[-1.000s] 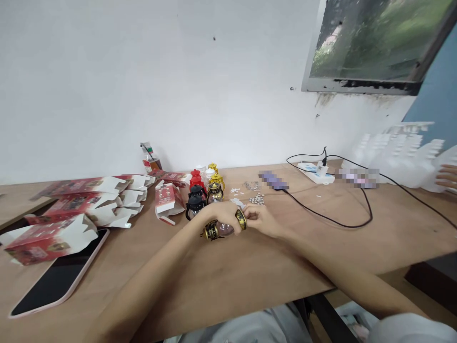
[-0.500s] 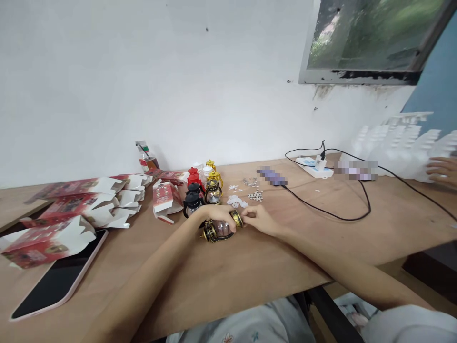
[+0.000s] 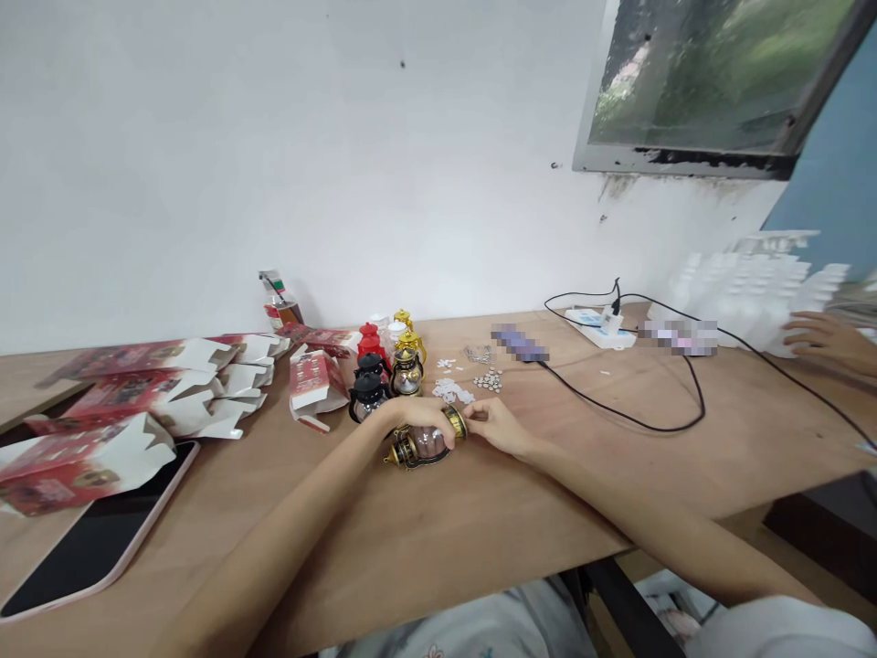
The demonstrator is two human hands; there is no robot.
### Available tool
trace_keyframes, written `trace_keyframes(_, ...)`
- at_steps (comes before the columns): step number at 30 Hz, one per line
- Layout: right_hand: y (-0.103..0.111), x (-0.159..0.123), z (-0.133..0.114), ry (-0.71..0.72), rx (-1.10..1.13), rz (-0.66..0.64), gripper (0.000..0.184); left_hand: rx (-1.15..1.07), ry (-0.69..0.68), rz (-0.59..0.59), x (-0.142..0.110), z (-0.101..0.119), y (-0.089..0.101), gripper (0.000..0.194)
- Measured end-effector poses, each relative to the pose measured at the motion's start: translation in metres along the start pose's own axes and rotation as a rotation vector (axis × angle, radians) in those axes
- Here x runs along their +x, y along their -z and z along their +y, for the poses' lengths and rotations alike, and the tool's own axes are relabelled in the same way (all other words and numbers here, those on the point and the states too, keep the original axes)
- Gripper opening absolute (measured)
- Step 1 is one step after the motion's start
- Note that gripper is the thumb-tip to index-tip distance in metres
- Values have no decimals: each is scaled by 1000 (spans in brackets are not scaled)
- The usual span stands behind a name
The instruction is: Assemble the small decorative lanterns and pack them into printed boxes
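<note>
My left hand (image 3: 423,415) is wrapped over a small black-and-gold lantern (image 3: 430,446) with a clear body. The lantern lies on its side, its gold base turned right and its top to the left. At that base is my right hand (image 3: 500,426), thumb and fingers pinched together; whatever sits between the fingertips is too small to make out. Just beyond stand more lanterns: two black ones (image 3: 370,391), a red one (image 3: 371,342), and gold ones (image 3: 409,345). White tabs (image 3: 452,391) and small round silver pieces (image 3: 489,380) lie loose behind my hands.
Red-and-white cardboard boxes (image 3: 89,461) spread across the left, one overlapping a phone (image 3: 102,539). A bottle (image 3: 280,311) stands by the wall. Toward the right are a cabled purple device (image 3: 521,344), a power strip (image 3: 597,327), stacked white plastic pieces (image 3: 746,292) and another person's hand (image 3: 829,342).
The view has shifted slightly. Both my hands keep nearly the same hold on the lantern. The other person's hand at far right has moved a little inward.
</note>
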State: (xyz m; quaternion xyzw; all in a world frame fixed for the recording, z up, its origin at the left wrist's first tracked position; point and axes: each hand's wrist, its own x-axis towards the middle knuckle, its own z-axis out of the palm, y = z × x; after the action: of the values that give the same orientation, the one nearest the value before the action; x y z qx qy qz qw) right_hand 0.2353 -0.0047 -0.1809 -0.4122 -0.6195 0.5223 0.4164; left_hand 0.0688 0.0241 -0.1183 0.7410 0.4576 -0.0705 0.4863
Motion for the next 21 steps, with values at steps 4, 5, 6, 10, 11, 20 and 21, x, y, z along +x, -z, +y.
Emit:
trace_keyframes(4,0,0,-2,-54,74,-28,23,17,-10,30,0,0,0,22)
trace_keyframes(5,0,0,-2,-64,99,-27,23,22,-11,39,0,0,0,22)
trace_keyframes(6,-1,0,-3,-70,127,-17,23,28,-10,47,1,-1,0,22)
trace_keyframes(10,-4,1,-3,-93,346,116,27,81,-19,107,-1,1,3,26)
trace_keyframes(11,-5,2,-2,-116,406,162,30,105,-32,135,-4,5,4,28)
trace_keyframes(20,6,8,-2,-395,626,148,20,948,-25,467,-7,83,-6,35)
trace_keyframes(21,7,8,-3,-413,644,130,22,981,-24,466,2,88,-11,35)
